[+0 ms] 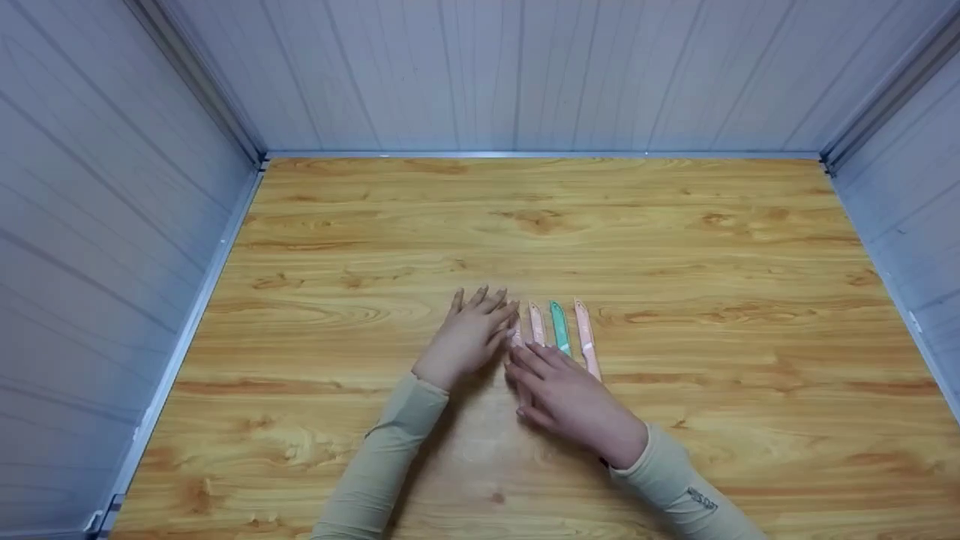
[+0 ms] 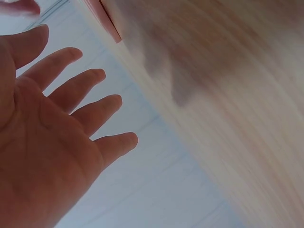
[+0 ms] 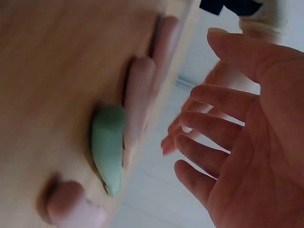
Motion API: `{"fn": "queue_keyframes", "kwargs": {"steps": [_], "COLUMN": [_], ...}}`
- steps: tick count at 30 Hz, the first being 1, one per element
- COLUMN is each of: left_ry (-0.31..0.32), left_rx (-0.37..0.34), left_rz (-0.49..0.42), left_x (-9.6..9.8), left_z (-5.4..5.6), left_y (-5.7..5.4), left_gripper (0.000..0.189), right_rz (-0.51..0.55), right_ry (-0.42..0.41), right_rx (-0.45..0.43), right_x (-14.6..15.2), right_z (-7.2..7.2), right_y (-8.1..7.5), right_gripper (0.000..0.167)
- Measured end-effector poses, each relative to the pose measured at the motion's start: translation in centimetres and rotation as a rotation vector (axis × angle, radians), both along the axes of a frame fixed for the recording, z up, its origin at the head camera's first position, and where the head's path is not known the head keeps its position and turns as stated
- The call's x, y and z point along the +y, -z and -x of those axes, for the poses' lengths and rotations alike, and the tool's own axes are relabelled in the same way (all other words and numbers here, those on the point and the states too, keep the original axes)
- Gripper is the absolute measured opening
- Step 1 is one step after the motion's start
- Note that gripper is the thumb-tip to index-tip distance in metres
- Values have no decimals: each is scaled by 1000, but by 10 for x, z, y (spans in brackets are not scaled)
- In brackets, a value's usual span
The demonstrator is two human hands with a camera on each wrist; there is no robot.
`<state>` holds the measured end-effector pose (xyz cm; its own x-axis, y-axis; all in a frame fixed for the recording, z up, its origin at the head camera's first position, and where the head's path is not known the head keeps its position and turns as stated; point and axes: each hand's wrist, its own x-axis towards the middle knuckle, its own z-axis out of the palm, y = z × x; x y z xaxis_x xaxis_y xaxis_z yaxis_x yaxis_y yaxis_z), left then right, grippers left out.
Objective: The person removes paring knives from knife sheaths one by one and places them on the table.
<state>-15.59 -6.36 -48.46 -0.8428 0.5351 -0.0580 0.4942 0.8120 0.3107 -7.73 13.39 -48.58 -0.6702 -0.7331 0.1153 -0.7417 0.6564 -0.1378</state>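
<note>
A row of small knives in blade covers lies side by side on the table. Three are pink, with the rightmost pink knife (image 1: 583, 322) showing most of its length; between it and the other pink knives (image 1: 536, 319) is a green knife (image 1: 559, 322). My left hand (image 1: 465, 337) hovers at the row's left end, fingers spread and palm bare in the left wrist view. Over the lower ends of the row is my right hand (image 1: 574, 397), fingers extended, hiding several handles. In the right wrist view its palm holds nothing, and the green handle (image 3: 108, 142) shows beside it.
The wood-grain table (image 1: 525, 225) stretches out around the knives. White panel walls stand along its back (image 1: 480, 75), left (image 1: 112, 225) and right (image 1: 907, 210) sides.
</note>
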Motion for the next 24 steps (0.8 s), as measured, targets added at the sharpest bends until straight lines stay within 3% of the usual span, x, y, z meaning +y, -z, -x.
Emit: {"fn": "queue_keyframes", "kwargs": {"steps": [24], "left_ry": [47], "left_rx": [-12], "left_rz": [40], "left_x": [10], "left_z": [-2], "left_y": [5], "left_gripper": [48], "right_rz": [-48], "right_ry": [-36], "right_rx": [-44], "right_x": [-2], "right_z": [-7], "right_y": [13], "right_gripper": [60]}}
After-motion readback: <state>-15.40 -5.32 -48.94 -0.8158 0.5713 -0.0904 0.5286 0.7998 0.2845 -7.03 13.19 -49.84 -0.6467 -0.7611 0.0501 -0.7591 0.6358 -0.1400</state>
